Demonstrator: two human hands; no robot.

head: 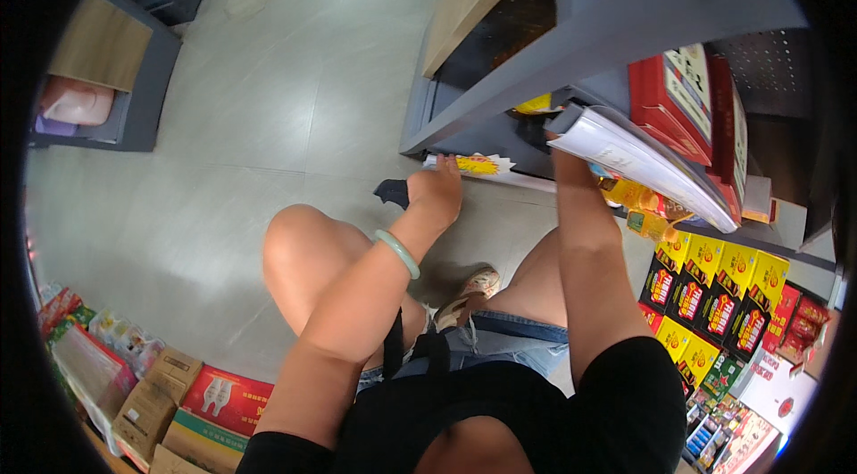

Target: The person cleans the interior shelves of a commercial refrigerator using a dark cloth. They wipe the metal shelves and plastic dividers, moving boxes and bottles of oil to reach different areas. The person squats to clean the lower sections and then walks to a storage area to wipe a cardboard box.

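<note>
My left hand (435, 189) rests at the front edge of a low grey metal shelf (418, 132), its fingertips touching the price strip beside a yellow starburst tag (479, 165). A dark cloth (392, 193) shows next to this hand, partly behind it. A pale green bangle (398, 254) circles the left wrist. My right arm reaches into the shelf; its hand is hidden behind a white sheaf or folder (622, 146). Below that sheaf are bottles of yellow liquid (629, 193).
Red boxes (676, 106) stand on the shelf at right. Stacked yellow and black cartons (710, 293) lie right of my right arm. Cardboard boxes (157, 393) sit at lower left. Another shelf unit (144, 92) with pink jug (80, 101) is at upper left, across the tiled floor (248, 112).
</note>
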